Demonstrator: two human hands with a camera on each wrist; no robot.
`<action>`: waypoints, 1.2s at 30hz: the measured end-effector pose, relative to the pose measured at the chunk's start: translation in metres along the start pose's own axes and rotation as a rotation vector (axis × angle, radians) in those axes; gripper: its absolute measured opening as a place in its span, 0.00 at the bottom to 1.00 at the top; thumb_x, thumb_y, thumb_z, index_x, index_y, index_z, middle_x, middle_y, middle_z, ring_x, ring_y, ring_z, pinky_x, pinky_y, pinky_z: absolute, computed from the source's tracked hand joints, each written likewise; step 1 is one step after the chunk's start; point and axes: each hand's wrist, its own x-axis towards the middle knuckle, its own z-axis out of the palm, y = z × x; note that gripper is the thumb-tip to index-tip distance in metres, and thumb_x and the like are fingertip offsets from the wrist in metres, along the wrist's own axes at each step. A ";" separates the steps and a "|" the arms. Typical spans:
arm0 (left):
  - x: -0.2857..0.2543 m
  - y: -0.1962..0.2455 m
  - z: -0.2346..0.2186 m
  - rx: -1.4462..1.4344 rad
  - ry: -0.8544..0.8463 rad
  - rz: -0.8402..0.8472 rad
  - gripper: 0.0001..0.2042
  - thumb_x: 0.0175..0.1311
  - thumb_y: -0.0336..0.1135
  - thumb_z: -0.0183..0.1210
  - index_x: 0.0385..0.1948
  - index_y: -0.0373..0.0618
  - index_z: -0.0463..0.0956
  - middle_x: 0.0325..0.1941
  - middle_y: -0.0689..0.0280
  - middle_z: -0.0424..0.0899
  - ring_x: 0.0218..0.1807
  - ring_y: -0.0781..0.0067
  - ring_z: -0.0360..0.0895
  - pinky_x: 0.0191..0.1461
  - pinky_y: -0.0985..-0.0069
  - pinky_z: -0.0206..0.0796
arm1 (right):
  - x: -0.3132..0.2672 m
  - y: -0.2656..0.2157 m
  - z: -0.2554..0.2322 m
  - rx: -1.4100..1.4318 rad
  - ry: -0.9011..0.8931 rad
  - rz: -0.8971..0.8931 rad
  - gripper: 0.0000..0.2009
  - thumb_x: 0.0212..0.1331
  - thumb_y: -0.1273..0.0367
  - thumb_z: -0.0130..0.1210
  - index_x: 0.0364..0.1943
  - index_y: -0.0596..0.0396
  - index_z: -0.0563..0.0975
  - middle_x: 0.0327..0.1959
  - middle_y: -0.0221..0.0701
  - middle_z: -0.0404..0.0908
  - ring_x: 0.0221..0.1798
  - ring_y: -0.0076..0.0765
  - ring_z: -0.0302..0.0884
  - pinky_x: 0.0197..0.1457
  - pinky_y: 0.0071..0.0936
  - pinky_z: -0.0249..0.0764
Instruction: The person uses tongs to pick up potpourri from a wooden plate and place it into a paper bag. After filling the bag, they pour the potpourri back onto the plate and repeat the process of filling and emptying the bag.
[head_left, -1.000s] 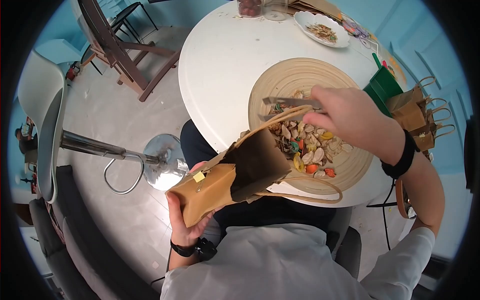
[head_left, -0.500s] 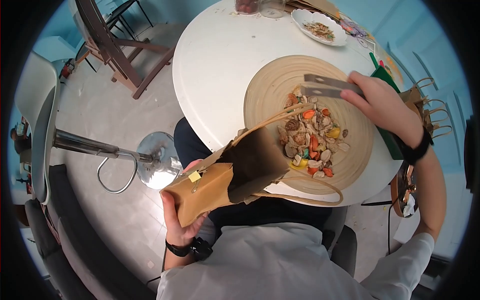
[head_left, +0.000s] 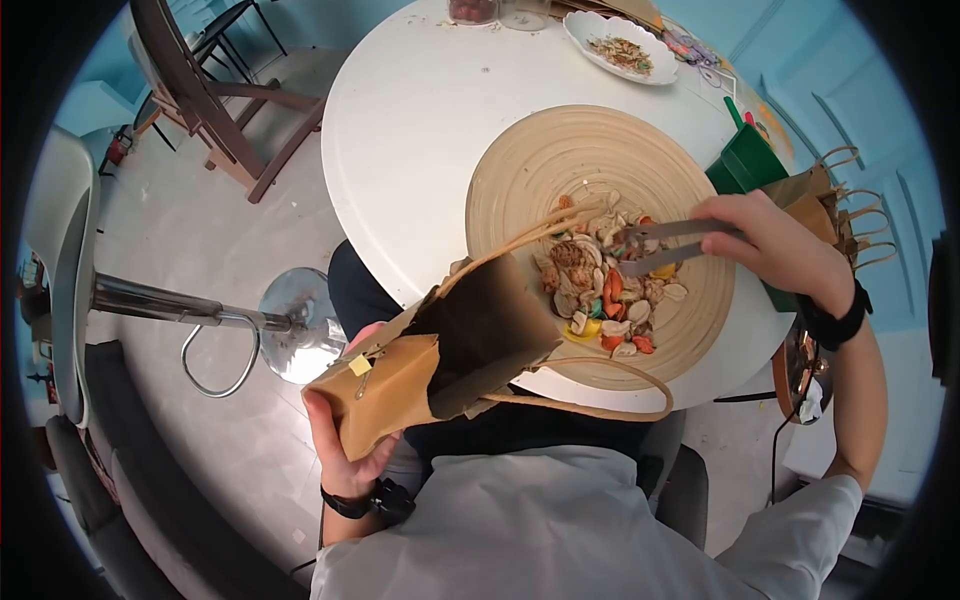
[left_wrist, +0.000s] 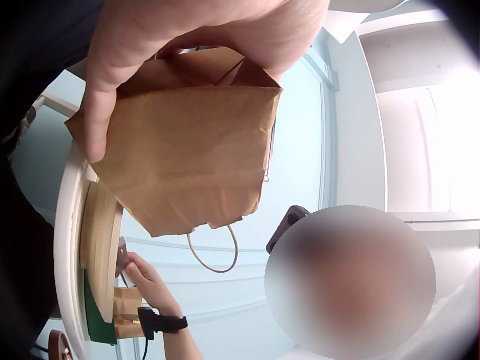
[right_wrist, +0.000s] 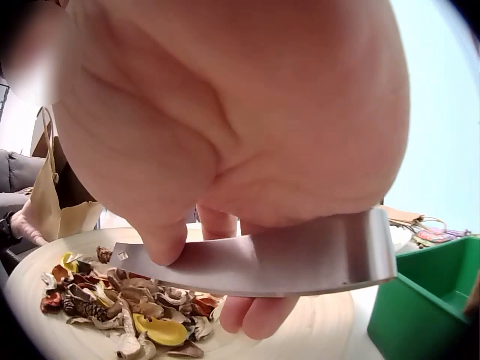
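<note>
My left hand (head_left: 347,450) grips the base of a brown paper bag (head_left: 390,385), tilted with its mouth toward the round wooden plate (head_left: 520,150). In the left wrist view, fingers wrap the bag's bottom (left_wrist: 187,150). My right hand (head_left: 775,245) pinches metal tongs (head_left: 680,232), their tips parted at the dried petals and cones (head_left: 610,290) on the plate. The right wrist view shows the thumb on the tongs (right_wrist: 262,262) above the pile (right_wrist: 135,307). Whether the tips touch a piece is unclear.
A green container (head_left: 745,160) and several paper bags (head_left: 835,210) stand at the right. A white scalloped dish (head_left: 655,65) with small bits and a jar of red items (head_left: 473,10) are at the table's far side. A bar stool (head_left: 180,300) stands left.
The tongs went right, away from the bag's mouth, then came down left to the pile. The left hand keeps holding the bag. The head view has shifted slightly.
</note>
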 end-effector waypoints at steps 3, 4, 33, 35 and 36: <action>0.000 0.000 0.001 0.053 -0.012 0.022 0.39 0.70 0.69 0.37 0.72 0.48 0.51 0.74 0.53 0.58 0.72 0.43 0.61 0.66 0.34 0.61 | -0.017 0.003 -0.002 0.057 0.007 0.084 0.10 0.68 0.65 0.52 0.41 0.59 0.75 0.26 0.41 0.77 0.31 0.46 0.75 0.37 0.35 0.69; -0.001 -0.001 0.001 0.050 0.014 0.029 0.39 0.70 0.69 0.37 0.72 0.48 0.51 0.74 0.53 0.58 0.72 0.44 0.61 0.66 0.34 0.61 | -0.020 0.005 -0.002 0.102 0.038 0.133 0.10 0.69 0.65 0.50 0.41 0.59 0.75 0.25 0.40 0.76 0.31 0.45 0.74 0.36 0.34 0.68; 0.004 -0.002 0.011 0.104 0.041 -0.015 0.45 0.66 0.71 0.44 0.71 0.39 0.51 0.70 0.51 0.64 0.67 0.52 0.69 0.60 0.49 0.73 | 0.037 -0.007 0.028 -0.208 0.047 0.268 0.34 0.56 0.40 0.57 0.10 0.59 0.73 0.09 0.39 0.65 0.15 0.44 0.67 0.22 0.38 0.62; 0.004 -0.002 0.007 0.140 0.037 -0.012 0.48 0.64 0.72 0.45 0.72 0.38 0.48 0.70 0.51 0.64 0.68 0.53 0.68 0.60 0.51 0.73 | 0.035 -0.004 0.028 -0.201 0.058 0.276 0.34 0.55 0.40 0.57 0.09 0.58 0.72 0.08 0.39 0.64 0.15 0.44 0.66 0.21 0.38 0.61; 0.004 -0.002 0.007 0.140 0.037 -0.011 0.48 0.64 0.72 0.45 0.72 0.38 0.48 0.70 0.51 0.64 0.68 0.53 0.68 0.60 0.51 0.73 | 0.034 -0.002 0.028 -0.193 0.072 0.287 0.34 0.55 0.41 0.58 0.09 0.58 0.72 0.08 0.38 0.64 0.15 0.43 0.65 0.21 0.37 0.60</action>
